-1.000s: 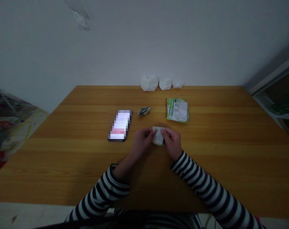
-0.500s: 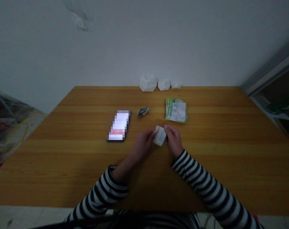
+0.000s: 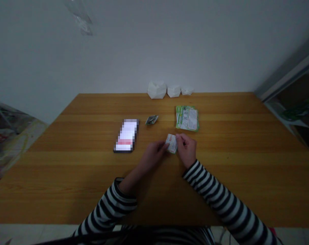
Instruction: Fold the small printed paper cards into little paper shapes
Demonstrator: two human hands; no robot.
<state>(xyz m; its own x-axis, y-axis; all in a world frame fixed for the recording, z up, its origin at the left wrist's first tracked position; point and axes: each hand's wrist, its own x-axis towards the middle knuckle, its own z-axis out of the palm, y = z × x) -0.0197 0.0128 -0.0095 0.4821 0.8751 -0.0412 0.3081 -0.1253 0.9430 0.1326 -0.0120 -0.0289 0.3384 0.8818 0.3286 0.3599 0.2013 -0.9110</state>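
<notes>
Between my two hands is a small folded packet [image 3: 172,143] with printed text on its white face. My left hand [image 3: 153,153] pinches its left side, the thumb lying over the print. My right hand [image 3: 186,148] is closed at its right edge, thumb and forefinger pressed together there. Beyond my right hand lies a stack of green and white printed packets [image 3: 187,118]. Left of that stack sits a small folded packet [image 3: 151,119], dark and green. A phone [image 3: 126,135] with a lit, blurred-out screen lies to the left of my left hand.
Three white crumpled paper-like pieces [image 3: 157,90] stand in a row along the back edge of the wooden table [image 3: 67,143], against the wall. A shelf-like frame [image 3: 292,75] is at the right. Clutter [image 3: 6,132] shows beyond the table's left side.
The packet between my hands has turned slightly more upright. My right hand's fingers have curled in closer at its edge. The view has shifted a little; the other things rest as before.
</notes>
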